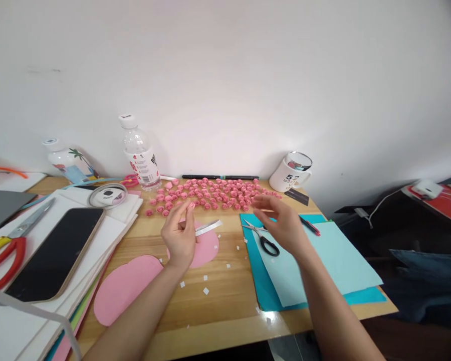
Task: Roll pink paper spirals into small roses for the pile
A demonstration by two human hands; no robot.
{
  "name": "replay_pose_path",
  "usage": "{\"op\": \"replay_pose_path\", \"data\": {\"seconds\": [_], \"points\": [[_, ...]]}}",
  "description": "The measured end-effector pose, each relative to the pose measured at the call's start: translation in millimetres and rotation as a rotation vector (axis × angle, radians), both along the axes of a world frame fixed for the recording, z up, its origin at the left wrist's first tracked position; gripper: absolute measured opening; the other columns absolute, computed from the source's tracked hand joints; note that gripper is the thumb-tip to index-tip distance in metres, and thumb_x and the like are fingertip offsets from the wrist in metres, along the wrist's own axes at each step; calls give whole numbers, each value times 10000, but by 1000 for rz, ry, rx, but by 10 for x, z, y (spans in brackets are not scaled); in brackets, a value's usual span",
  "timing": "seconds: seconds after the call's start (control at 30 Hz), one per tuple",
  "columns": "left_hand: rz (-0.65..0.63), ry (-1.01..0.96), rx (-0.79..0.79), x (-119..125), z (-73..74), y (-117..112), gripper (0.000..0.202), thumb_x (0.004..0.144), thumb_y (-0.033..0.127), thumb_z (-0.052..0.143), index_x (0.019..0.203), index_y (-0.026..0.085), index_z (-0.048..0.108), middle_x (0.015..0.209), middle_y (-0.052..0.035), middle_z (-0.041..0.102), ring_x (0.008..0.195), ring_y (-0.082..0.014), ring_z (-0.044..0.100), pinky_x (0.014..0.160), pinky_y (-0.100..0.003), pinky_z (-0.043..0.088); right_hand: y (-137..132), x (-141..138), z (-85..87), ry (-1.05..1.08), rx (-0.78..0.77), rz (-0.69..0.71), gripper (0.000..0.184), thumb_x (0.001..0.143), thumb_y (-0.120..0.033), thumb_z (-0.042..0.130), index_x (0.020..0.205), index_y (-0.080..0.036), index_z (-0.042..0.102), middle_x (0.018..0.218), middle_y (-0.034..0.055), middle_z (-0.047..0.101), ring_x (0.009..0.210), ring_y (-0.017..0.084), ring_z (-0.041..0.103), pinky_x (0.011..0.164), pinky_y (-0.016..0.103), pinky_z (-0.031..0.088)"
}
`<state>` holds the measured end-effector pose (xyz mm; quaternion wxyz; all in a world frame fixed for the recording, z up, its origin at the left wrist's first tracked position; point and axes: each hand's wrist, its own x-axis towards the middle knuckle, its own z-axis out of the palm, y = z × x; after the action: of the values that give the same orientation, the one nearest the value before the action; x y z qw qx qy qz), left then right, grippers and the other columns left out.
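My left hand (179, 235) is closed in a pinch over the table, with a small pink paper piece (192, 205) at its fingertips. A narrow white strip (209, 228) sticks out to the right from beside its lower fingers. Under it lies a round-edged pink paper cutout (206, 250); a larger pink cutout (126, 288) is at the lower left. My right hand (281, 223) hovers with bent fingers, thumb apart, and nothing visible in it. Scissors with black handles (268, 245) lie beside it on teal and light blue sheets (346, 255). Many pink rolled paper roses (225, 193) spread behind both hands.
A plastic bottle (141, 160), a white mug (291, 173) and a black pen (220, 177) stand or lie along the wall. On the left, a paper stack carries a phone (60, 253), red-yellow scissors (13, 245) and a tape roll (107, 195). White scraps (206, 291) dot the table.
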<state>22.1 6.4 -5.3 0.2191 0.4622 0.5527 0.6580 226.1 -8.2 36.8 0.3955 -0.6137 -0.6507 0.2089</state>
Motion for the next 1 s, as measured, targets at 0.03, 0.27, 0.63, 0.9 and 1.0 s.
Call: {"op": "replay_pose_path", "data": {"seconds": [0.03,0.27,0.63,0.9,1.0], "points": [[-12,-10,-11,0,4,-6,245,787,317,590,992,213,677,1087,-69,636,384,-14,505,266,-144,370,-50,106,46,-156,-66,-8,278,783,-226,558,1060,-202,558,985,81,667,916,235,636,767,386,519],[-50,-71,-10,19,82,-57,261,791,330,584,1013,226,672,1118,-70,619,322,8,470,240,-150,349,-360,334,-161,-831,-337,19,444,732,-88,528,1169,-167,521,1092,125,620,1039,296,568,791,386,479],[-11,-214,-197,-15,114,21,359,757,362,607,1068,191,655,568,11,639,249,-37,403,243,-161,325,-342,499,-317,-686,-112,-4,394,784,-183,484,1174,-208,533,1001,95,660,884,266,636,629,347,521],[-21,-228,-209,-13,129,16,339,755,347,616,1052,189,663,482,38,598,237,-46,413,232,-150,320,-455,402,-126,438,-310,142,521,790,-389,576,1260,-210,439,966,90,639,909,236,619,738,413,549],[-24,-230,-198,-12,124,11,348,756,351,616,1065,196,657,480,39,594,238,-44,410,231,-146,318,-522,141,-89,633,-334,230,483,800,-386,581,1231,-223,439,922,64,608,869,204,615,756,415,540]]}}
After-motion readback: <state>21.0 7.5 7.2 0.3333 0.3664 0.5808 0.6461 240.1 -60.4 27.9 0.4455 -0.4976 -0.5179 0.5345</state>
